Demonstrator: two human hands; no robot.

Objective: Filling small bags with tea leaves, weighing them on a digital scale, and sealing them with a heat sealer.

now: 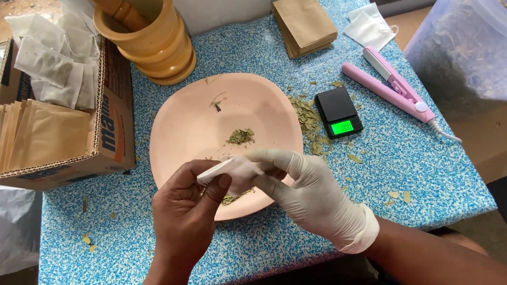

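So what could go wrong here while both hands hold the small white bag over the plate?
1. The left hand and gloved right hand hold the small white bag above the pink plate; if it tilts, leaves may spill.
2. Loose dried leaves already lie off the plate beside the small black scale, so they could get onto it.

Your bare left hand (182, 208) and gloved right hand (306, 192) pinch a small white sachet (232, 170) between them — right over the pink plate (188, 123); dried leaves (241, 137) sit mid-plate; the black pocket scale (338, 112) glows green just beside.
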